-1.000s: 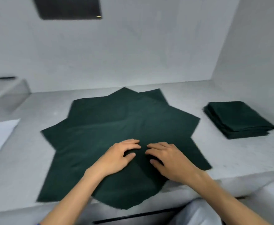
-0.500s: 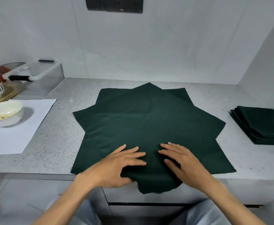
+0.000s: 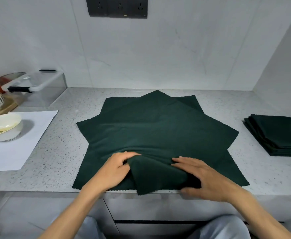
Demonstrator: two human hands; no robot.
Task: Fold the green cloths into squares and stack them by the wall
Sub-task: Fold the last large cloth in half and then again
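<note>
A speckled grey counter [image 3: 58, 163] runs wall to wall, seen from a head-worn camera looking down at two bare arms. At its middle, reaching the front edge, several unfolded green cloths [image 3: 155, 128] lie fanned on top of one another so their corners stick out like a star, probably so each layer can be peeled off singly. A stack of folded cloths [image 3: 277, 135] already sits at the right end of the counter beside the side wall, which suggests the task is partly done. The left hand [image 3: 117, 168], near the front edge, has its fingers and thumb curled, pinching a raised fold of the top cloth and lifting it into a ridge. The right hand [image 3: 203, 176] lies with fingers fairly straight along the other side of that ridge, its thumb seemingly tucked under the lifted flap, whose corner hangs over the front edge. Toward the left end rest a sheet of white paper [image 3: 29, 135], a pale bowl [image 3: 3, 126] and a clear lidded box [image 3: 37, 88].
</note>
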